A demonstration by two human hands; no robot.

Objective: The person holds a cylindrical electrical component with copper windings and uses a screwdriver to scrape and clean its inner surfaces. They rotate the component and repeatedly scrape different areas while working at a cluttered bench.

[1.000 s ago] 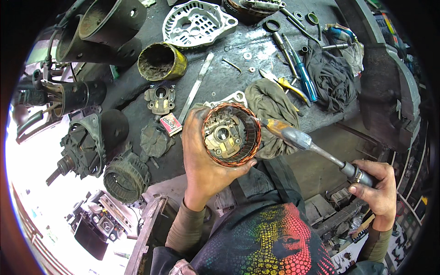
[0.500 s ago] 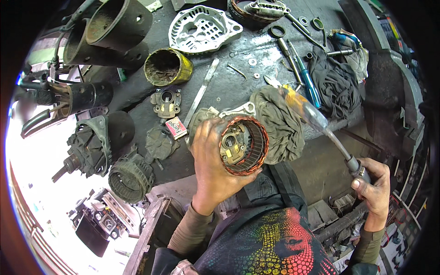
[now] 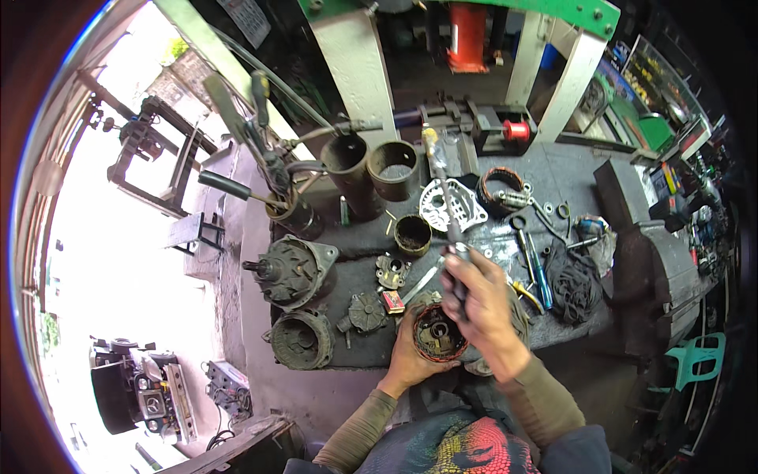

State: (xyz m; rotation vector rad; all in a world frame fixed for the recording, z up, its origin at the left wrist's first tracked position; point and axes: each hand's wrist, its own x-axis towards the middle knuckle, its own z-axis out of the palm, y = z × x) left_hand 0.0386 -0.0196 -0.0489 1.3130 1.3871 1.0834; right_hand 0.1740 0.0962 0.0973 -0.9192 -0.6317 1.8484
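In front of my body, my left hand is wrapped round the side of an alternator stator, a round ring edged with copper windings. A metal part with a round hole shows inside its opening. My right hand grips the dark handle of a soldering iron just above and right of the stator. Its shaft points away over the bench, with the yellowish tip up at the far end. A matchbox and a brush-holder-like metal part lie left of my hands.
Alternator housings stand at the bench's left edge, with tall metal cylinders behind. A silver end cover and another wound ring lie farther back. To the right are a blue-handled screwdriver and a dark cloth.
The soldering iron and my right hand have swung from the far right to above the stator, its tip now pointing away. The view has tilted up, showing more of the workshop.
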